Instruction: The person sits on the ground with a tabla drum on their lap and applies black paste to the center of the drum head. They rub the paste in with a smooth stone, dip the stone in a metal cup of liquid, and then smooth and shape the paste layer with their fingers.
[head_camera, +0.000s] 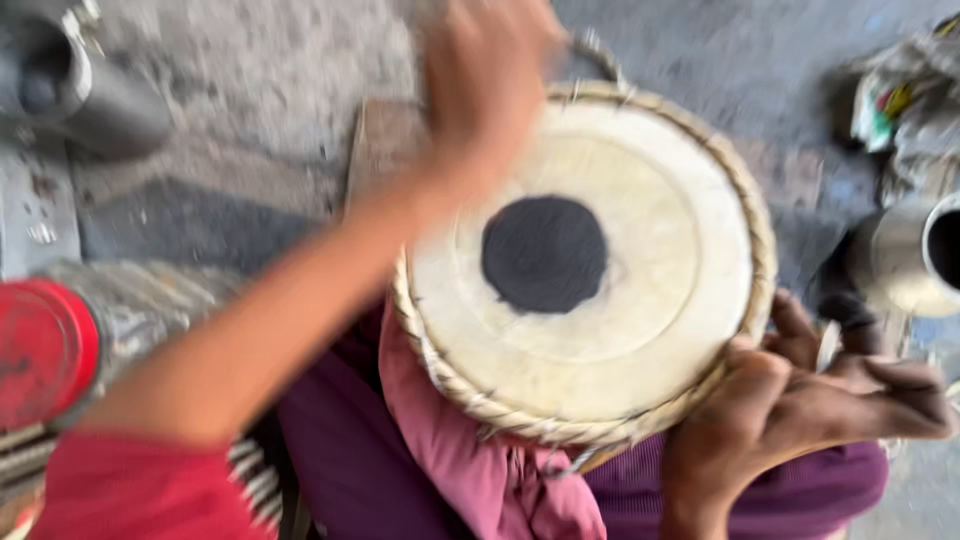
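The right hand (790, 410) gripped the drum (590, 260) rim near right, steadying it. The left hand (485, 80), blurred, hovered at the far rim; its grip was unclear.

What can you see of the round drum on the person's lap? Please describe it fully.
The drum is a tabla-like hand drum with a pale cream skin, a black round patch near its middle and a braided rim. It rests tilted on pink cloth. The right hand grips its lower right edge; the blurred left hand is at its upper left rim.
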